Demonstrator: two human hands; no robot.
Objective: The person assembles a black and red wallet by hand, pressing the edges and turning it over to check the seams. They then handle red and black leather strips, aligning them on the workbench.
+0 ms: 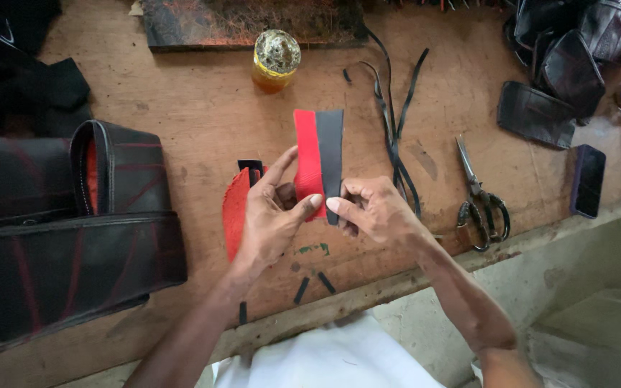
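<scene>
At frame centre, one red-and-black leather strip is pinched by the left hand and the right hand. One scissors and one glue jar, contents unclear, are seen on the desk.

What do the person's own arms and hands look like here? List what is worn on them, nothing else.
Both arms are bare from the lower edge of the picture to the fingertips: no sleeves show, and no gloves. The left hand and the right hand carry no ring, watch or bracelet that can be seen. The nails are short and unpainted. A white garment shows at the bottom, between the arms.
</scene>
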